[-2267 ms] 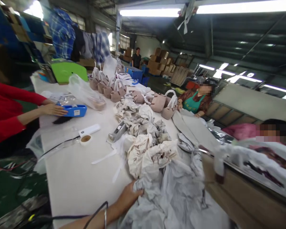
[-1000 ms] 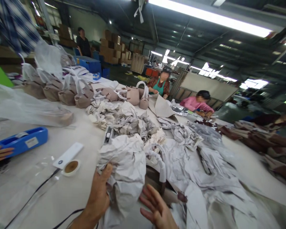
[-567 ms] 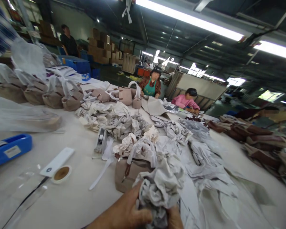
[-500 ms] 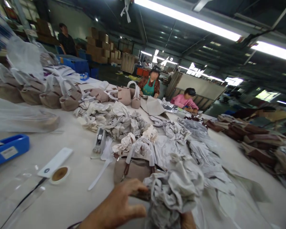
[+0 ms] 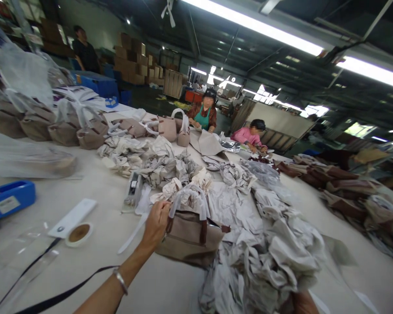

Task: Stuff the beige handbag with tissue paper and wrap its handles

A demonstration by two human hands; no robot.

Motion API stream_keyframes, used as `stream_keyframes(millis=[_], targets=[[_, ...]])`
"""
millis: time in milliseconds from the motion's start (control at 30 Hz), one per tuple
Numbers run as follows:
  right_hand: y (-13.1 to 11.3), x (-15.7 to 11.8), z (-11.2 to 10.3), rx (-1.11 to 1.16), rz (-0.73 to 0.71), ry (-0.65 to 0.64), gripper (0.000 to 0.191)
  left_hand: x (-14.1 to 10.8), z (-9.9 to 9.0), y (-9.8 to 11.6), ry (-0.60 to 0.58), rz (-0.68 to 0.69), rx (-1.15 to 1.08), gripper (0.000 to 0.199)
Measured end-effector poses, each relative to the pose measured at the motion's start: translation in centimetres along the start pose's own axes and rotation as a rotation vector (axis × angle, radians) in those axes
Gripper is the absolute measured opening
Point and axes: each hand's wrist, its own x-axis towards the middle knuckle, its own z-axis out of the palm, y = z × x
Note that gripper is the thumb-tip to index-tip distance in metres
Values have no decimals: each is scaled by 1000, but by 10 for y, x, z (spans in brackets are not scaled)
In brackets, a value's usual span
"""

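Note:
A taupe handbag (image 5: 188, 240) with brown straps stands in front of me, its handles (image 5: 191, 196) wrapped in white material. My left hand (image 5: 157, 222), a bangle on its wrist, is closed on the bag's upper left corner. At the lower right, a large wad of crumpled grey-white paper (image 5: 265, 257) lies against the bag's right side. My right hand (image 5: 304, 302) is under the right edge of that wad and grips it; its fingers are mostly hidden behind the paper.
More crumpled paper (image 5: 157, 161) is heaped behind the bag. Wrapped handbags (image 5: 91, 131) line the left. Nearer are a blue tape dispenser (image 5: 11, 198), a tape roll (image 5: 79, 233) and a white device (image 5: 72, 216). Two people work across the table; brown bag pieces (image 5: 347, 196) lie right.
My left hand has moved up and forward and closed on the bag's corner. The paper wad in my right hand has shifted right and down, uncovering more of the bag.

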Motion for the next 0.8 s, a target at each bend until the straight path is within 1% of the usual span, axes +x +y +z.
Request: stream_keyframes(millis=[33, 67, 100, 200, 233, 267, 333, 367, 433, 467, 500, 567, 600, 633, 667, 733, 767, 800], targets=[[-3, -1, 5, 16, 73, 5, 66, 6, 0, -2, -12, 16, 8, 48], [-5, -1, 10, 33, 116, -8, 67, 13, -1, -5, -51, 19, 9, 50], [-7, 0, 16, 47, 126, -36, 66, 18, -1, -7, -102, 12, 9, 52], [-14, 5, 32, 70, 91, -135, 59, 28, -2, -11, -219, -28, 45, 61], [-17, 8, 37, 77, 71, -164, 56, 29, -4, -12, -257, -33, 70, 60], [-19, 11, 41, 79, 57, -188, 53, 28, -5, -12, -313, -34, 99, 57], [-23, 18, 48, 62, 21, -217, 50, 25, -10, -12, -467, -29, 168, 44], [-24, 22, 52, 44, 6, -206, 52, 22, -12, -12, -551, -23, 206, 36], [-25, 29, 60, 2, -32, -125, 61, 16, -15, -11, -696, 10, 294, 26], [-25, 32, 65, -31, -75, -57, 65, 12, -15, -11, -749, 43, 340, 26], [-24, 34, 71, -84, -142, 21, 67, 8, -14, -12, -788, 83, 384, 35], [-20, 33, 84, -198, -335, 150, 64, -2, -8, -15, -824, 162, 468, 62], [-17, 29, 92, -244, -436, 182, 61, -8, -4, -18, -832, 194, 507, 71], [-13, 24, 100, -280, -520, 192, 57, -13, 1, -21, -834, 228, 538, 74], [-8, 18, 110, -307, -579, 183, 55, -18, 5, -24, -834, 265, 560, 70], [5, 3, 132, -378, -618, 90, 50, -26, 10, -28, -812, 342, 559, 55], [12, -4, 143, -445, -598, -4, 47, -29, 12, -29, -777, 378, 533, 47], [20, -8, 153, -512, -553, -139, 43, -31, 12, -29, -729, 404, 498, 41]])
